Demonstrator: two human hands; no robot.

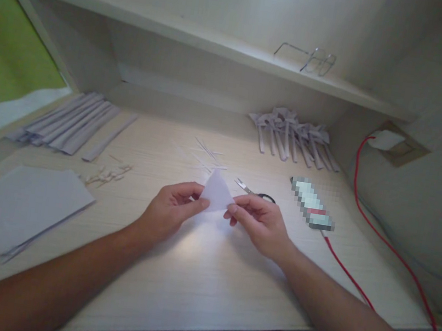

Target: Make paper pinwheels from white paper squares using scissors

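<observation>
Both hands are holding a small white paper triangle [217, 191] just above the middle of the desk [205, 274]. The left hand [171, 208] is pinching the lower left edge of the triangle between thumb and forefinger; the remaining fingers are curling loosely underneath. The right hand [262, 224] is pinching the lower right corner in the same way, with its fingers closed narrowly on the paper. The triangle is pointing upward, its tip tilting away from the person.

A pair of scissors [254, 193] is lying on the desk just behind the right hand, apart from it. To the right of the scissors, a phone [312, 203] is resting flat, with a red cable [380, 239] running from it up to a wall charger [386, 139].

A stack of white sheets [19, 207] is sitting at the left front of the desk. Long folded paper strips [70, 121] are lying behind it. Thin paper trimmings [108, 174] are lying between strips and hands. A group of finished folded paper pieces [294, 135] is resting at the right rear. Eyeglasses [309, 60] are sitting on the shelf [206, 39] above.
</observation>
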